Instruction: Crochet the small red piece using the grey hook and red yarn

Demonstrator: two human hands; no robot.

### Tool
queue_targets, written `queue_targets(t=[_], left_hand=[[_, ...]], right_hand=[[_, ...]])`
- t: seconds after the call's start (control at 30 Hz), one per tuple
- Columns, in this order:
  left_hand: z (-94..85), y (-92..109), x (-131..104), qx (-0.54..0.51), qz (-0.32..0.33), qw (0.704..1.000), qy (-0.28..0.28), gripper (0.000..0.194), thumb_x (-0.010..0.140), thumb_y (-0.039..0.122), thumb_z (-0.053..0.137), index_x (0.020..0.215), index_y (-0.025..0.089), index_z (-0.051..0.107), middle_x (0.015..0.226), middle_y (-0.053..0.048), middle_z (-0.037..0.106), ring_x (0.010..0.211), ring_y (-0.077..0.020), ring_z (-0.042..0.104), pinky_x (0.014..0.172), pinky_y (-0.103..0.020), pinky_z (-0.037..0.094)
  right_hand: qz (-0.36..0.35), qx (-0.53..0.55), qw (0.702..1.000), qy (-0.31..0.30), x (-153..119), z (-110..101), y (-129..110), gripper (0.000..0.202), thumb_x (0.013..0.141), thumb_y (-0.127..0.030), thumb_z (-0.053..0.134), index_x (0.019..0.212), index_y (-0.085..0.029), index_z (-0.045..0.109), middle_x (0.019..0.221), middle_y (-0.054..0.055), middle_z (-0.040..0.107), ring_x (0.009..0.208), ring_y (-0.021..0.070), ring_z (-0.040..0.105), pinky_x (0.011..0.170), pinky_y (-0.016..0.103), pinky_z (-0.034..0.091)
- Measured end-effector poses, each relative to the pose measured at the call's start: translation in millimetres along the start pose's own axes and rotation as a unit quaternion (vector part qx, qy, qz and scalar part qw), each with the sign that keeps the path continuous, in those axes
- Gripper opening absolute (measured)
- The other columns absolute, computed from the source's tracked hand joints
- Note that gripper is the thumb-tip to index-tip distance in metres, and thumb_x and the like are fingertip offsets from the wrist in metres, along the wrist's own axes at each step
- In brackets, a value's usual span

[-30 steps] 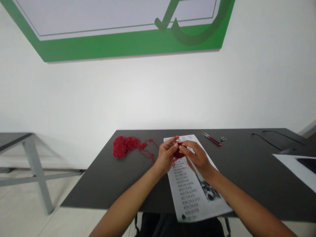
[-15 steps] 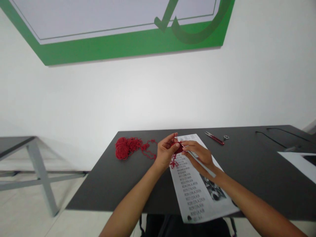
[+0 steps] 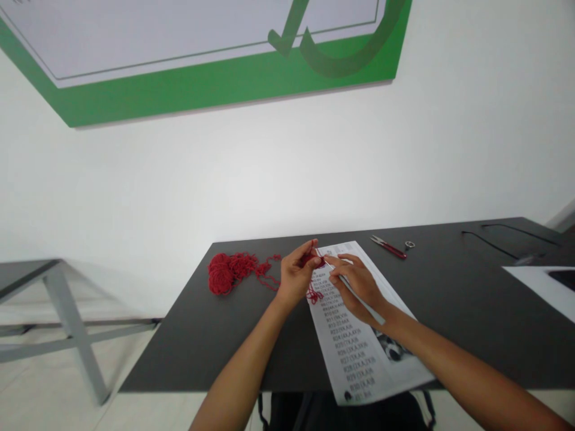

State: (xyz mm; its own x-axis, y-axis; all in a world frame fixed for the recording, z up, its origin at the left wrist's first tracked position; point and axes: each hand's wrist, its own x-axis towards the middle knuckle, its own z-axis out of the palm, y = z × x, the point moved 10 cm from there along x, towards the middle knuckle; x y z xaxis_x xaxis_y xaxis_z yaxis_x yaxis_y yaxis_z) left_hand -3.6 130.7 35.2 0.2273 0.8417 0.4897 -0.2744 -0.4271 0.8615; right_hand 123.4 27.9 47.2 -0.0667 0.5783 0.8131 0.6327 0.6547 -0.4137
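Observation:
My left hand (image 3: 296,272) pinches a small piece of red crochet work (image 3: 309,260), much of it hidden by the fingers. A strand of red yarn runs up over its raised index finger. My right hand (image 3: 359,284) is closed on a crochet hook (image 3: 350,287) with a long pale handle, its thin tip touching the work. Loose red yarn (image 3: 314,295) dangles below the left hand. Left of the hands lies a red yarn ball (image 3: 221,275), with a tangled strand trailing toward them. A printed pattern sheet (image 3: 335,353) with lines of text and a picture lies beneath the hands.
Red-handled thread snips (image 3: 390,246) and a small metal ring (image 3: 409,245) lie behind the sheet on the black table (image 3: 193,353). Eyeglasses (image 3: 494,244) and a white sheet with a dark object (image 3: 545,287) are at right. Another table (image 3: 31,276) stands left.
The hook has drawn back slightly from the work, and the right-hand fingers have curled more around it. The left hand still pinches the crochet work. The whole view has shifted slightly.

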Motion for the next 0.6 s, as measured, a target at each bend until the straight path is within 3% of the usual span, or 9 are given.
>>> queue_targets(t=[0.17, 0.3, 0.4, 0.47, 0.6], left_hand=[[-2.5, -3.4, 0.4, -0.002, -0.008, 1.0, 0.005, 0.04, 0.074, 0.035, 0.084, 0.109, 0.016, 0.079, 0.075, 0.0, 0.069, 0.065, -0.0128, 0.062, 0.066, -0.03, 0.057], [-5.0, -0.6, -0.8, -0.008, 0.009, 1.0, 0.026, 0.037, 0.07, 0.033, 0.087, 0.103, 0.017, 0.081, 0.077, -0.001, 0.071, 0.07, -0.0138, 0.064, 0.072, -0.032, 0.057], [0.1, -3.7, -3.4, -0.044, 0.007, 0.999, 0.019, 0.039, 0.07, 0.031, 0.088, 0.106, 0.018, 0.08, 0.078, -0.001, 0.071, 0.068, -0.0127, 0.063, 0.071, -0.031, 0.056], [5.5, -7.8, -5.7, -0.066, -0.004, 0.998, 0.007, 0.043, 0.069, 0.032, 0.089, 0.109, 0.018, 0.079, 0.079, -0.001, 0.071, 0.068, -0.0121, 0.062, 0.069, -0.029, 0.055], [12.8, -11.3, -11.5, -0.07, -0.018, 0.997, -0.002, 0.047, 0.069, 0.032, 0.089, 0.113, 0.018, 0.079, 0.081, -0.001, 0.07, 0.072, -0.0119, 0.062, 0.069, -0.026, 0.053]], right_hand=[[0.144, 0.095, 0.985, 0.019, -5.7, -3.6, 21.9, 0.026, 0.099, -0.044, 0.057, 0.116, -0.029, 0.071, 0.123, 0.007, 0.077, 0.13, 0.0303, 0.062, 0.107, 0.056, 0.051], [0.237, 0.3, 0.924, 0.028, -6.9, 4.8, 45.5, 0.027, 0.097, -0.048, 0.06, 0.102, -0.024, 0.072, 0.105, 0.009, 0.08, 0.096, 0.0272, 0.076, 0.084, 0.047, 0.061], [0.257, 0.4, 0.879, 0.02, -5.7, 15.1, 54.4, 0.028, 0.093, -0.05, 0.065, 0.093, -0.022, 0.069, 0.095, 0.007, 0.079, 0.077, 0.0228, 0.074, 0.07, 0.041, 0.062], [0.249, 0.412, 0.876, 0.028, -4.7, 16.0, 55.9, 0.028, 0.091, -0.051, 0.068, 0.09, -0.023, 0.067, 0.093, 0.005, 0.077, 0.077, 0.0214, 0.072, 0.07, 0.039, 0.061], [0.219, 0.341, 0.912, 0.067, -3.3, 4.5, 50.8, 0.027, 0.092, -0.05, 0.067, 0.086, -0.024, 0.065, 0.092, 0.004, 0.073, 0.082, 0.0203, 0.069, 0.074, 0.037, 0.06]])
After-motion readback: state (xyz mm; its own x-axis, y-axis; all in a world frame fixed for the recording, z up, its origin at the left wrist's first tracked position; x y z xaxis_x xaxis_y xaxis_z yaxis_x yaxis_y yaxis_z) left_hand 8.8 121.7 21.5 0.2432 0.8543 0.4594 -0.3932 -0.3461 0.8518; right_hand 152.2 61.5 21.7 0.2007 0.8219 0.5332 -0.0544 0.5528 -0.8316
